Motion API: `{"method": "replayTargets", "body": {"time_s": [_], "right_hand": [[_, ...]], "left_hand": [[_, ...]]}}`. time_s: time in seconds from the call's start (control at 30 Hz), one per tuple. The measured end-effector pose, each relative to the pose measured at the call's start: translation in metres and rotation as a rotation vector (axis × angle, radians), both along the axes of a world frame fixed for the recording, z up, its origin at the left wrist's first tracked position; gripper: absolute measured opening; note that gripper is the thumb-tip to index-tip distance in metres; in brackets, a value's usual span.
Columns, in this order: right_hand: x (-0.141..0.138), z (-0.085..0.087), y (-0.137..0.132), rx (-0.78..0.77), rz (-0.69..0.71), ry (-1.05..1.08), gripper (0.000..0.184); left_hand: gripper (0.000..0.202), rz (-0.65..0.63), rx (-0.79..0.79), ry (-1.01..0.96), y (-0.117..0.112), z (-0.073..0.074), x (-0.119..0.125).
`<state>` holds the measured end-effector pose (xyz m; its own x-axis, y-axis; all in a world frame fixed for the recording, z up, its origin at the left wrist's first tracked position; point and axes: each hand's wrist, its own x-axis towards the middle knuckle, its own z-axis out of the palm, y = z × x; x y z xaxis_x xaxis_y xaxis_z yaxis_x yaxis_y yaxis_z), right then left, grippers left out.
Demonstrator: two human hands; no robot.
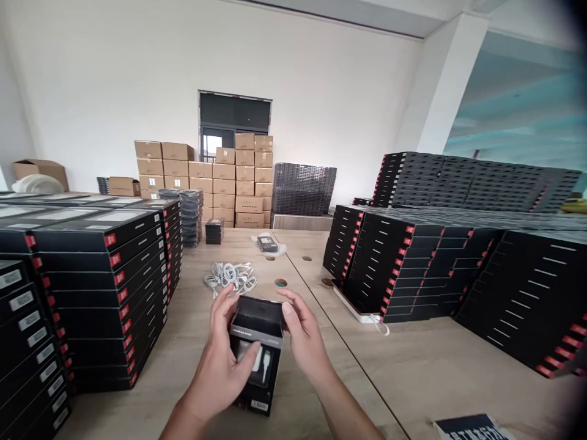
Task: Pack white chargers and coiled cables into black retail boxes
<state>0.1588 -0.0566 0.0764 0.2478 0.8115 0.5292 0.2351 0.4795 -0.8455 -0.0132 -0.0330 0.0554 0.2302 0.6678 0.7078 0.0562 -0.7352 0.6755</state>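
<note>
close to the near edge of the wooden table (413, 366), the person holds one black box (270, 376) upright, just above the table top. the left hand (220, 366) is wrapped around its body, with the thumb on the front window, where a white cable part shows inside. the right hand (305, 339) pinches the raised top flap (257, 315) between thumb and fingers, so both hands are closed on this same box.

to my judgement the flap is the work now. it goes well if the left hand holds the box steady and straight while the right hand guides the flap evenly, not from one corner only (thin card bends easily).

counting: two hands, one box in them, and one printed black sheet (472, 426) at the bottom right corner. a little behind the box lies one heap of white cables (230, 275); how many cables, i cannot tell. four dark round spots (280, 282) mark the table near it, and one small dark packet (268, 243) lies further back. on the left and right stand stacks of black boxes (105, 287), too many for an exact count. at the far wall are brown cartons (220, 177), more than twenty i think, and one block of dark trays (304, 188).
</note>
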Motion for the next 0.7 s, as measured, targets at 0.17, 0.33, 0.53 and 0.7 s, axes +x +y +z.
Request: {"method": "replayTargets", "body": {"time_s": [0.17, 0.33, 0.53, 0.7], "right_hand": [[0.0, -0.013, 0.005, 0.093, 0.09, 0.062, 0.015], [-0.001, -0.013, 0.004, 0.138, 0.083, -0.173, 0.014], [-0.002, -0.008, -0.002, 0.186, 0.016, -0.273, 0.007], [-0.008, -0.001, -0.008, 0.164, 0.053, -0.165, 0.012]], "left_hand": [[0.042, 0.047, -0.222, -0.186, 0.019, -0.015, 0.006], [0.018, 0.095, -0.163, -0.145, 0.025, -0.017, -0.006], [0.013, -0.098, -0.24, -0.254, 0.02, -0.004, -0.014], [0.019, -0.212, -0.313, -0.363, 0.014, 0.004, -0.014]]}}
